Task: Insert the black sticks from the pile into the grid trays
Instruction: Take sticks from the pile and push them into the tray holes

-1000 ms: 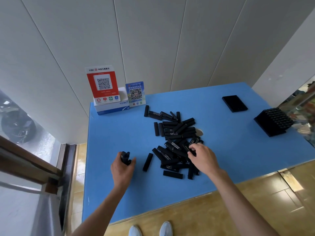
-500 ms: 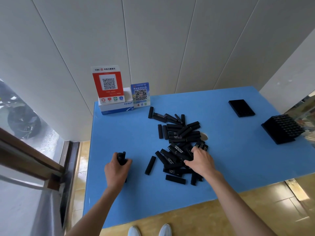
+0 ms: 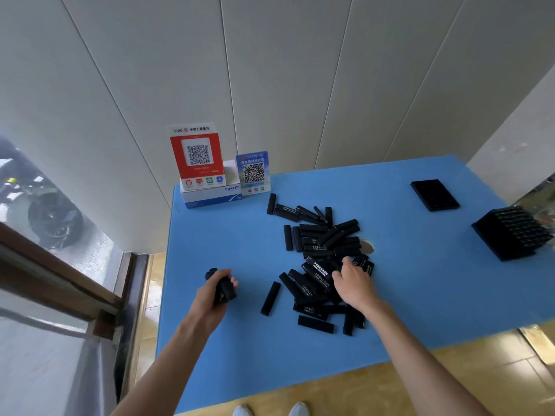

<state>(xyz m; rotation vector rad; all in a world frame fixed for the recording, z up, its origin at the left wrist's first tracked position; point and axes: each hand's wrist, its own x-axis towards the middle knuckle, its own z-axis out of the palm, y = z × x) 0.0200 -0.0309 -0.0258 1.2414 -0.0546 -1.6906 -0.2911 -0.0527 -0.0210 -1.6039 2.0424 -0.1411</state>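
While the black sticks [image 3: 322, 253] lie heaped in a loose pile near the middle of the blue table [image 3: 240, 241], each one is short, matte and block-like, and several show small white lettering along one face. One stick [image 3: 270, 298] lies alone just left of the heap, and another [image 3: 315, 323] lies crosswise at its near edge. At the left, the left hand [image 3: 214, 298] is curled round a small bundle of sticks [image 3: 221, 286], their ends poking out above the fingers; how many it holds cannot be counted. Further right, the right hand [image 3: 354, 285] rests on the near part of the pile with fingers bent, its fingertips pressed among the sticks; whether they pinch one cannot be told. At the far right, a flat grid tray [image 3: 434, 195] lies well apart from the pile, and a second tray [image 3: 510, 232], already packed with upright sticks, sits by the table's right edge, partly cut off by the frame.
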